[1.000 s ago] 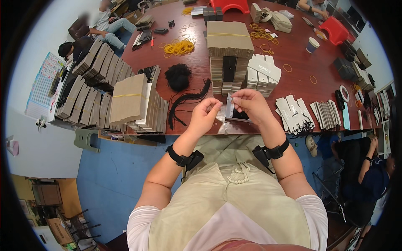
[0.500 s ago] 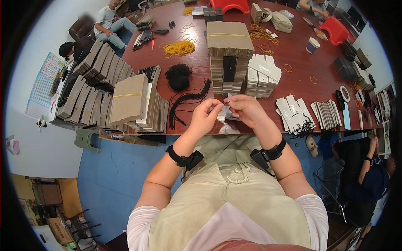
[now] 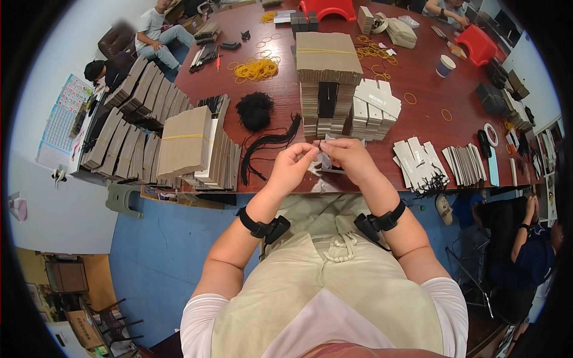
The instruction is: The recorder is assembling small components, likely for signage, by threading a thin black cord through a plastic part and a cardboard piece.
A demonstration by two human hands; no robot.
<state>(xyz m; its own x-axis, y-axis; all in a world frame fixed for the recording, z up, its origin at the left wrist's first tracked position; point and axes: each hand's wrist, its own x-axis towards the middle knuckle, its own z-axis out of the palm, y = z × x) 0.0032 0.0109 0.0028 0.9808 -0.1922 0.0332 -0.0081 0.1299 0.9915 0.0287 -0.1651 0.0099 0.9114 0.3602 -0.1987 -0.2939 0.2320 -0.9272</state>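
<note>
Over the table's near edge my left hand (image 3: 293, 165) and my right hand (image 3: 353, 159) meet with their fingertips in a pinch. What they pinch is too small to make out; a dark speck shows between the fingertips. Just below my right fingers a small greyish-white card (image 3: 326, 161) shows in part, and I cannot tell whether I hold it. Beside my left hand lies a loose bundle of black cords (image 3: 270, 142), with a ball of black yarn (image 3: 255, 111) beyond it. White tags with black cords (image 3: 416, 164) lie fanned out to the right.
A tall stack of brown card (image 3: 327, 56) stands ahead, beside piled white tags (image 3: 375, 110). More banded card stacks (image 3: 182, 143) fill the left. Yellow rubber bands (image 3: 256, 68), a paper cup (image 3: 445, 65) and scissors (image 3: 512, 140) lie farther out. Other people sit around the table.
My right hand has shifted slightly, its fingers now flatter and closer to my left fingertips. My left hand is nearly unmoved.
</note>
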